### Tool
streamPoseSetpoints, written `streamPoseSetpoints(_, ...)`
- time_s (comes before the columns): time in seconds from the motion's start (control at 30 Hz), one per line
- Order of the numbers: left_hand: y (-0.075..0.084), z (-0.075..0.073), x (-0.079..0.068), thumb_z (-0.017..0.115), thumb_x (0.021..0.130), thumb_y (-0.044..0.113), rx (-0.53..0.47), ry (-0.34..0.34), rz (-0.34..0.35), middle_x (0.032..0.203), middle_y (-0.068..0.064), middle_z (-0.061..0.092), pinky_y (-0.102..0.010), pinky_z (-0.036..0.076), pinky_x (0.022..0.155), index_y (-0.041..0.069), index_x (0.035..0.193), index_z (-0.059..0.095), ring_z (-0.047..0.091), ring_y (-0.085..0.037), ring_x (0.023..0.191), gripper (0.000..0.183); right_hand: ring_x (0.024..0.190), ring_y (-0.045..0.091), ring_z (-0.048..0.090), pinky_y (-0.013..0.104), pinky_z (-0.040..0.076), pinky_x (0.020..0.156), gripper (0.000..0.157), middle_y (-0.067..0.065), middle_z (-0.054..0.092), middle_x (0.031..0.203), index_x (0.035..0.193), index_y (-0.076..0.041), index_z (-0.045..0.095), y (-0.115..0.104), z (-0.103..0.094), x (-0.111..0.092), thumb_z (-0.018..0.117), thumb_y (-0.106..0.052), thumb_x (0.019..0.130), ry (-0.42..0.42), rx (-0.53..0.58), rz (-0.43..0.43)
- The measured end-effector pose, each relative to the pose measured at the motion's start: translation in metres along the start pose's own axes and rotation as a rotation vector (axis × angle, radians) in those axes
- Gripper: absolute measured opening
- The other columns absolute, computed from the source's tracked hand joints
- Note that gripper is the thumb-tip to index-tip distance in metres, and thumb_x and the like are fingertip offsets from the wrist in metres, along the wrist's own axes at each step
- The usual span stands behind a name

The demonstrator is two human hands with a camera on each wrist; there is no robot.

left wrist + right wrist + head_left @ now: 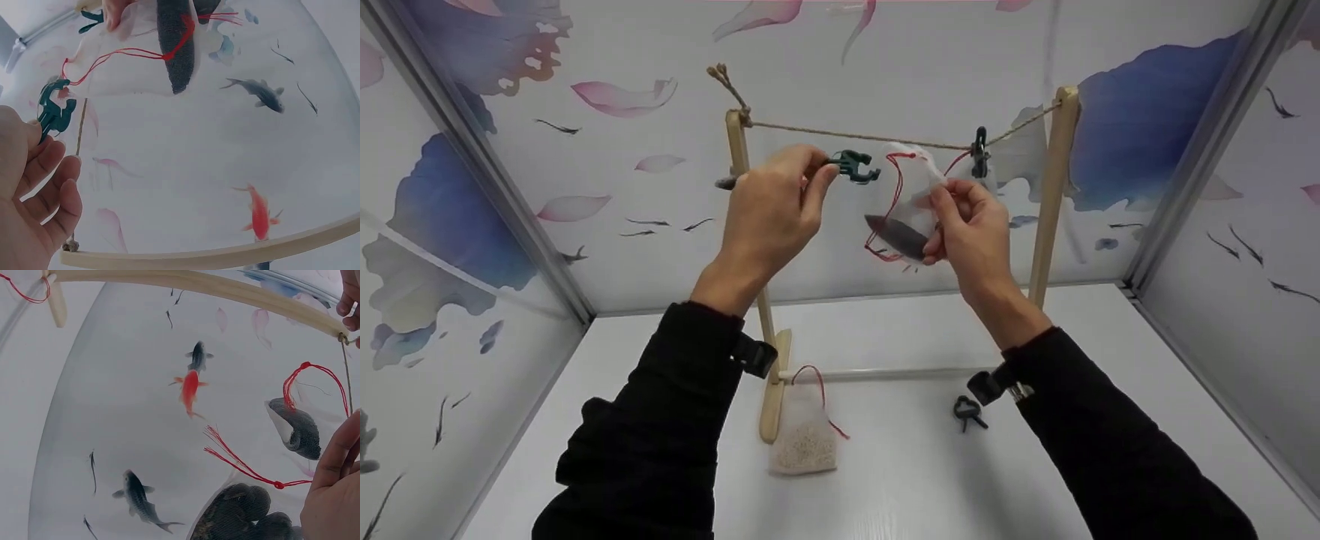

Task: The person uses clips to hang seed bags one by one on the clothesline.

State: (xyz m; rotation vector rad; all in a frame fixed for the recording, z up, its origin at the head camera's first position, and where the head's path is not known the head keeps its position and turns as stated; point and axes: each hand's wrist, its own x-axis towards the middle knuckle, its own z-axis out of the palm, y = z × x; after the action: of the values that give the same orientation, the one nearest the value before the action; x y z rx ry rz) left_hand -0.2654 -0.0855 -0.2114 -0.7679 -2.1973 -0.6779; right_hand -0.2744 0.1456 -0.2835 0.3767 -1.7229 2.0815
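Observation:
My left hand [772, 214] pinches a green clothespin [855, 166] by its handle end, its jaws parted and facing the mesh bag. Between thumb and fingers, my right hand [979, 232] holds the top of a white mesh drawstring bag [916, 196] with a red cord. A dark grey item [304, 430] lies inside that bag. Just above both hands runs a twine line [847, 136]. On its right part a dark clothespin [979, 154] is clipped. Near my right hand, another mesh bag with dark rounded pieces [236, 512] shows in the right wrist view.
Two wooden posts [1046, 210] carry the twine, joined low down by a pale rod [885, 373]. A mesh bag of pale grains [804, 446] lies by the left foot. One dark clothespin [967, 412] lies on the white table [900, 487]. Printed panels enclose the space.

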Motion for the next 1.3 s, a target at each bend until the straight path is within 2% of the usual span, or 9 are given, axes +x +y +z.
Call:
streamPoseSetpoints(0.3,0.005,0.014,0.009,0.054,0.107,0.026,0.074,0.087,0.065,0.096,-0.007,0.067,-0.034,0.049,0.065,0.004,0.107,0.068,0.062,-0.020,0.077,0.027,0.048,0.012,0.052,0.024,0.054,0.052,0.025,0.022,0.067,0.111,0.119,-0.003,0.056,0.003,0.006,0.003,0.062,-0.020,0.103,0.012,0.015,-0.001)
streamPoseSetpoints(0.4,0.006,0.018,0.009,0.052,0.108,0.026,0.126,0.131,0.080,0.099,-0.008,0.068,-0.035,0.052,0.066,0.003,0.109,0.068,0.064,-0.023,0.078,0.028,0.048,0.012,0.052,0.025,0.054,0.052,0.025,0.021,0.067,0.111,0.120,-0.002,0.055,0.005,0.007,0.003,0.061,-0.020,0.104,0.006,0.004,-0.014)
streamPoseSetpoints(0.5,0.008,0.020,0.012,0.051,0.108,0.026,0.184,0.148,0.088,0.103,-0.009,0.069,-0.037,0.054,0.071,0.003,0.111,0.068,0.066,-0.025,0.082,0.029,0.047,0.011,0.052,0.025,0.054,0.050,0.025,0.024,0.067,0.112,0.120,-0.001,0.054,0.005,0.007,0.005,0.060,-0.020,0.104,0.004,0.004,-0.023)
streamPoseSetpoints(0.63,0.010,0.021,0.019,0.049,0.109,0.027,0.247,0.121,0.076,0.107,-0.009,0.069,-0.038,0.055,0.074,0.004,0.113,0.067,0.067,-0.027,0.087,0.029,0.047,0.010,0.052,0.025,0.054,0.050,0.024,0.024,0.067,0.112,0.119,-0.001,0.053,0.004,0.007,0.007,0.060,-0.019,0.104,0.002,-0.010,-0.024)
streamPoseSetpoints(0.8,0.009,0.023,0.025,0.049,0.109,0.027,0.296,0.095,0.044,0.104,-0.007,0.068,-0.039,0.055,0.069,0.006,0.111,0.067,0.066,-0.027,0.085,0.028,0.049,0.011,0.053,0.027,0.056,0.052,0.024,0.023,0.066,0.113,0.121,-0.001,0.054,0.001,0.007,0.007,0.059,-0.018,0.105,0.001,-0.065,0.002)
streamPoseSetpoints(1.1,0.011,0.026,0.031,0.049,0.109,0.026,0.352,0.022,0.036,0.104,-0.009,0.068,-0.041,0.056,0.071,0.004,0.110,0.066,0.066,-0.029,0.086,0.028,0.049,0.013,0.054,0.027,0.056,0.053,0.021,0.024,0.066,0.112,0.120,-0.003,0.056,0.003,0.008,0.004,0.060,-0.016,0.104,0.002,-0.093,0.008)
streamPoseSetpoints(1.3,0.017,0.034,0.034,0.049,0.109,0.024,0.344,-0.038,0.026,0.102,-0.009,0.066,-0.042,0.056,0.071,0.004,0.111,0.066,0.066,-0.029,0.086,0.026,0.049,0.013,0.056,0.028,0.056,0.053,0.022,0.024,0.064,0.111,0.120,-0.003,0.056,0.007,0.008,0.003,0.060,-0.018,0.104,0.000,-0.093,-0.004)
